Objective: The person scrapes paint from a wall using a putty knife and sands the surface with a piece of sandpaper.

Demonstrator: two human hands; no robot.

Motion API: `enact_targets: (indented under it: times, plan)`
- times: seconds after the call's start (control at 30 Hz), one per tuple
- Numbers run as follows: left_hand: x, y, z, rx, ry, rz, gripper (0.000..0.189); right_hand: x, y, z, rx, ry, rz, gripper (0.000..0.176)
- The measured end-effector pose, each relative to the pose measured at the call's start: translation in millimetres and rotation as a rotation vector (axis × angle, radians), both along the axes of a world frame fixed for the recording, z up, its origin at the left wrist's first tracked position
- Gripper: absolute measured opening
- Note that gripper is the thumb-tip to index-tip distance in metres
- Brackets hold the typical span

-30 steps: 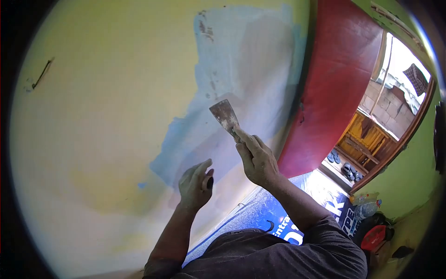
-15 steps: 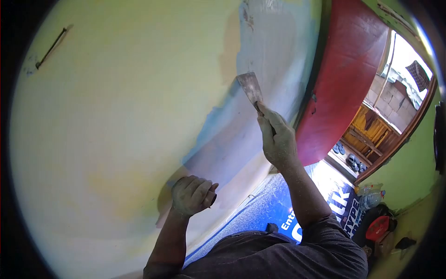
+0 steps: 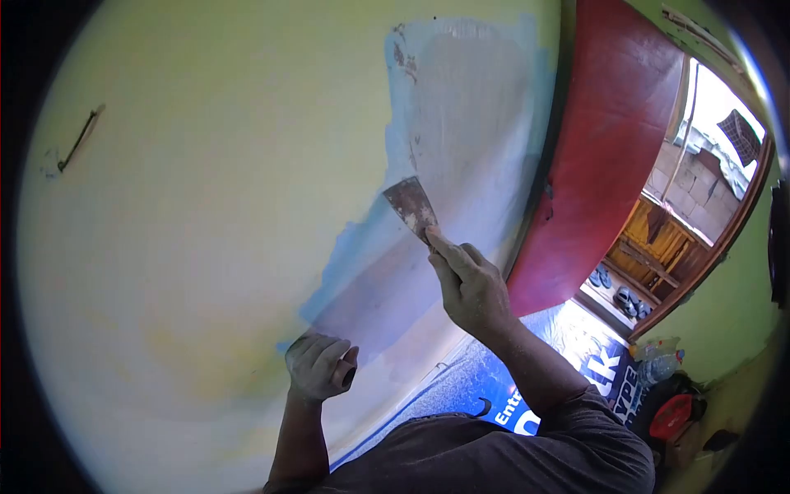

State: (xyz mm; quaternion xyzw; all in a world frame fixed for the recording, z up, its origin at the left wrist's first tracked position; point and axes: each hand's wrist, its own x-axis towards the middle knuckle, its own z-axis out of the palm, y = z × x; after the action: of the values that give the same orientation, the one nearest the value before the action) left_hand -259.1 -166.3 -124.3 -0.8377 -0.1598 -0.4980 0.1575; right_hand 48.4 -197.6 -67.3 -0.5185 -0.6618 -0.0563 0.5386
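Note:
My right hand is wrapped round the handle of a putty knife. Its wide, worn metal blade is flecked with pale residue and lies over the left edge of a grey-white filler patch with a blue border on the wall. Lower left, my dusty left hand is closed on a small brown curled piece, whose kind I cannot tell. That hand is close to the wall, at the lower end of the blue edging.
The pale yellow-green wall has a nail sticking out at left. A red door stands right of the patch, beside a doorway with shoes. A dusty blue printed banner covers the floor; plastic bottles stand at right.
The putty knife and my right hand have moved down and left along the patch's edge. My view has shifted, showing more of the patch's top. My left hand sits slightly lower and further left.

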Motion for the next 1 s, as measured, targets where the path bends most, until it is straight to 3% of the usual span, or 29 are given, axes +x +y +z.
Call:
enact_targets:
  times: [0.13, 0.33, 0.43, 0.67, 0.77, 0.9, 1.0]
  plan:
    - [0, -2, -4, -0.050, 0.000, 0.036, 0.030, 6, -2, 32, -0.086, 0.033, 0.021, 0.041]
    - [0, -4, -4, -0.149, -0.012, 0.066, 0.037, 10, -1, 11, -0.091, -0.001, 0.005, 0.042]
    - [1, -8, -1, -0.176, 0.016, 0.081, 0.034, 15, 14, 25, 0.044, -0.035, -0.015, 0.044]
    - [-5, -11, 10, -0.251, 0.024, 0.040, 0.033, 3, 2, 8, 0.024, 0.006, -0.018, 0.038]
    - [8, -14, 42, -0.203, 0.019, 0.074, 0.034, 3, 13, 34, 0.100, 0.043, -0.001, 0.037]
    - [49, 3, 109, -0.012, 0.034, 0.044, 0.041, -2, 14, 27, 0.146, 0.067, 0.023, 0.037]
    - [64, 8, 130, 0.114, 0.074, 0.119, 0.041, -9, -4, 10, 0.012, 0.049, 0.015, 0.038]
